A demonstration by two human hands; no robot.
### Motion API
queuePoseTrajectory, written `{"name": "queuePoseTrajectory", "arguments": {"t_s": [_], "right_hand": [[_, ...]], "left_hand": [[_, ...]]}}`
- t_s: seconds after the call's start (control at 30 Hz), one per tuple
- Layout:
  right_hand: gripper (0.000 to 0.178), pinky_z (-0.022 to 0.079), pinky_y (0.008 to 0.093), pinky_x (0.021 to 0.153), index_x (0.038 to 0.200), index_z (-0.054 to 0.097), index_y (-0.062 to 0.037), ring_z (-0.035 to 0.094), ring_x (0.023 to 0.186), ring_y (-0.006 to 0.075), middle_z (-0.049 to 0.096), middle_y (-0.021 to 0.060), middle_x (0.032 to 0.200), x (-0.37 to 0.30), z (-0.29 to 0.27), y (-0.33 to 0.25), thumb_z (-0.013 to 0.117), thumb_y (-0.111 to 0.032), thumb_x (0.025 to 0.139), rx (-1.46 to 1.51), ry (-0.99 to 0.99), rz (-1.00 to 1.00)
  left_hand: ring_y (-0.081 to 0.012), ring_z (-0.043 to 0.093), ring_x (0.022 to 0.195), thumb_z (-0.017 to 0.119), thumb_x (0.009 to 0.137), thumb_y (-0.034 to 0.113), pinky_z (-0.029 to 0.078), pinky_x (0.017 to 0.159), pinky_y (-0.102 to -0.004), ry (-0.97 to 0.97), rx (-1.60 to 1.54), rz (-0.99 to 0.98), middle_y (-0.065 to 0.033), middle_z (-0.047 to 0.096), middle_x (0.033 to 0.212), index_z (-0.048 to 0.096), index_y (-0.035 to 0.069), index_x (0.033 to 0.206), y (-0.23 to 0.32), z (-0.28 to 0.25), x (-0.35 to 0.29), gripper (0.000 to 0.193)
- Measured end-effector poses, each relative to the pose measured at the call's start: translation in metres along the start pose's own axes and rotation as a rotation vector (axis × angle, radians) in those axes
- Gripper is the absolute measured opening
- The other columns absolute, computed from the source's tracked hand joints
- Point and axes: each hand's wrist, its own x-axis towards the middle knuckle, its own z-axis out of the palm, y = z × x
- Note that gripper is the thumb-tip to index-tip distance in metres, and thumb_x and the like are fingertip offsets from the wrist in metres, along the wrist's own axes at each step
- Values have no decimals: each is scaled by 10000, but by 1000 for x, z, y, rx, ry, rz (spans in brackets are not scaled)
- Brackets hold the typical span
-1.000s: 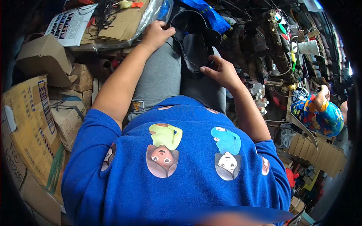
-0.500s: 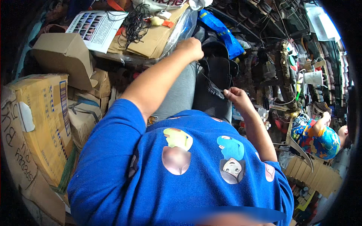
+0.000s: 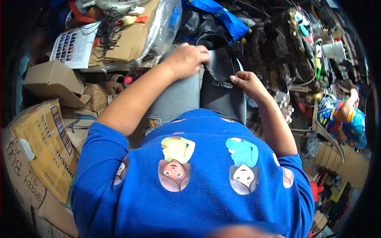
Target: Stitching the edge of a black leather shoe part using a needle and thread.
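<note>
right hand (image 3: 247,83) pinching black fringed piece (image 3: 220,65), left hand (image 3: 186,60) blurred at fingertips, grip unclear

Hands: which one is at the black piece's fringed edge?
The right hand, thumb at the fringe; the left hand is higher in view, left of the black piece.

left: cardboard boxes (image 3: 45,148) | upper left: covered worktop (image 3: 104,69) | right: dim, crowded clutter (image 3: 274,51)
</note>
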Motion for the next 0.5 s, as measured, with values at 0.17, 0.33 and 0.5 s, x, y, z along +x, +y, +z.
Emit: {"name": "queuePoseTrajectory", "arguments": {"t_s": [0.17,0.33,0.5], "right_hand": [[302,378,237,603,786,619,-22,430,655,39,531,-73,693,-5,-1,10,630,-301,900,100,-25,38],[295,372,240,581,800,632,-22,429,635,35,516,-75,661,-4,-7,7,628,-299,901,73,-98,14],[326,421,278,615,810,647,17,485,631,77,559,-3,646,4,-16,-11,665,-305,855,-131,-133,-10]], "left_hand": [[-234,616,854,683,721,77,458,757,-360,11,-58,12,-23,622,919,646,113,839,0,-2,-2,128],[-232,630,817,668,725,101,468,747,-365,25,-40,10,-17,630,897,659,121,814,7,-2,1,92],[-244,616,846,661,728,67,472,740,-372,1,3,-9,-30,615,931,636,87,831,11,3,-1,108]]}}
